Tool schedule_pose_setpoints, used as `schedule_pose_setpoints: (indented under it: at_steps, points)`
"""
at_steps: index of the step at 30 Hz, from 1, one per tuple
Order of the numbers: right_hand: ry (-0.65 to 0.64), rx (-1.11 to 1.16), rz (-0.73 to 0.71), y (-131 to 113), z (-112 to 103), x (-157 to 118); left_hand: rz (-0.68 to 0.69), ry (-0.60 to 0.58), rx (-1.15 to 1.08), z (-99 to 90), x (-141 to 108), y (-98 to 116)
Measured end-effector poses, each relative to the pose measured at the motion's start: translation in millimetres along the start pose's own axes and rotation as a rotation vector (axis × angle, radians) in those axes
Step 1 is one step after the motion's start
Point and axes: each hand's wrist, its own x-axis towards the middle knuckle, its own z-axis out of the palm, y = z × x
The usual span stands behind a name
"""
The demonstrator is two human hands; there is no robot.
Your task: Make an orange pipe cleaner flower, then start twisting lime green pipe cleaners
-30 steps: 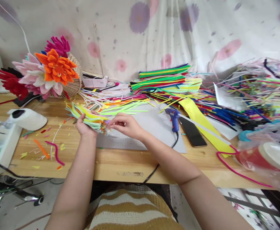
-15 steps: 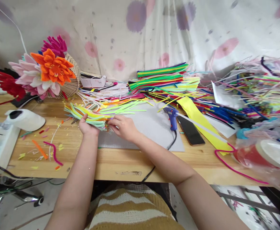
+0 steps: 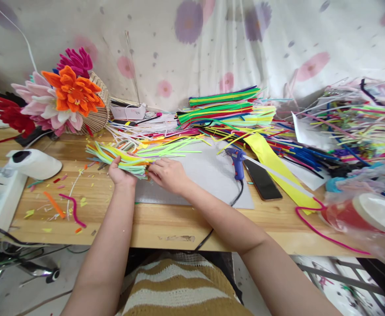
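A bundle of fuzzy stems [image 3: 131, 163], yellow, green, orange and pale mint, lies across my left hand [image 3: 122, 174], whose fingers and thumb are wrapped round it from below. At the right end of the bundle is my right hand [image 3: 169, 175], its fingers bent together against the stem ends; what is pinched there is too small to make out. Loose light green stems [image 3: 169, 150] spread to the right behind my hands. Under them lies a grey board [image 3: 195, 180]. Scissors [image 3: 126, 145] sit just behind the bundle, partly covered.
A blue glue gun [image 3: 236, 162] with a black cord, a phone [image 3: 263, 180] and a yellow strip [image 3: 274, 169] lie on the right. Piled stems [image 3: 218, 109] line the back. Fuzzy flowers [image 3: 77, 94], a white device [image 3: 36, 163] and scraps are on the left.
My right hand's fingers have shifted slightly at the stem ends. The bundle's left end has fanned a little further left in my left hand.
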Motion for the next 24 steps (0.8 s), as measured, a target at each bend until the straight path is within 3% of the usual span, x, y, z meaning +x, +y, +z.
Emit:
schedule_pose_setpoints:
  at_steps: [8, 14, 18, 21, 24]
  points:
    - [-0.018, -0.009, -0.009, -1, 3, 3, 0.02, 0.005, -0.003, 0.7, -1, -2]
    - [0.091, 0.238, 0.063, 7, 4, -5, -0.027, 0.004, -0.006, 1.6, 3, 0]
    - [0.129, 0.576, 0.185, 22, -7, -19, 0.071, 0.047, -0.044, -0.8, 10, 13]
    - [0.147, 0.997, 0.392, 46, -17, -32, 0.12, 0.037, -0.068, -3.0, 14, 25]
    - [0.343, 1.445, 0.65, 79, -22, -45, 0.128, 0.011, -0.106, -1.8, 12, 37]
